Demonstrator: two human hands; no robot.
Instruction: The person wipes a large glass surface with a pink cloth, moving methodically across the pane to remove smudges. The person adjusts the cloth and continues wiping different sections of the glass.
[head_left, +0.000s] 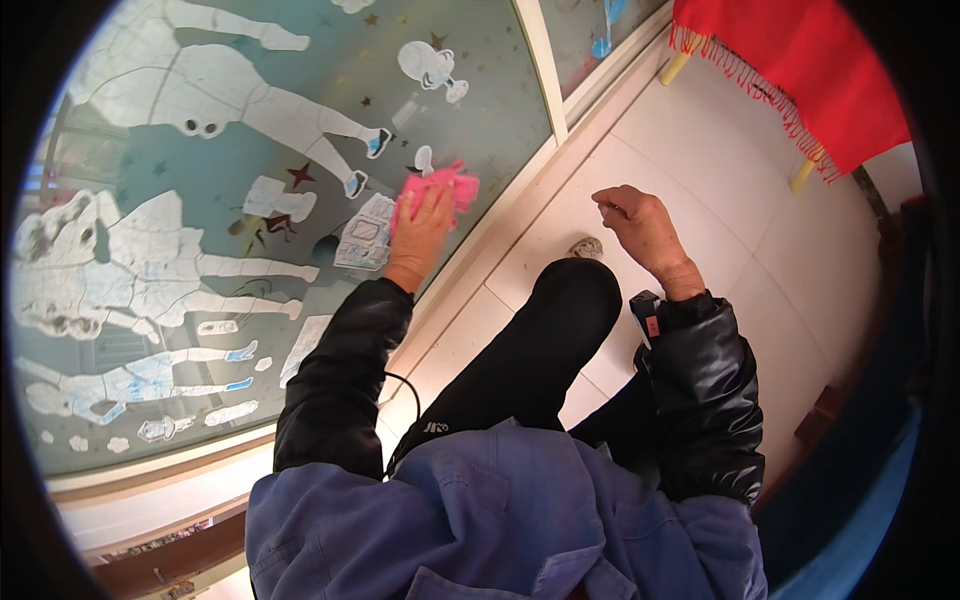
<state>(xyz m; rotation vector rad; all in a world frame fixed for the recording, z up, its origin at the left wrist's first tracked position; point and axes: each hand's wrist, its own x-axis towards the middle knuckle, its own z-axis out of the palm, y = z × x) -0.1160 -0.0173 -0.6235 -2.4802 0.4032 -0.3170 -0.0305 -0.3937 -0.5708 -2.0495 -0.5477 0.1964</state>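
My left hand presses a bunched pink cloth flat against a glass pane, its fingers spread over the cloth. White paper cutouts, some tinted blue, decorate the pane. One drawn like a machine or cabinet lies beside the left wrist, and small brown stars are scattered around. My right hand hangs in the air over the tiled floor, apart from the glass. Its fingers are loosely curled, nothing shows in them, and the palm is hidden.
A pale frame edges the pane, with a low ledge along its foot. Red fringed fabric hangs over yellow legs at upper right. My bent knee is close to the ledge. Something blue stands at lower right.
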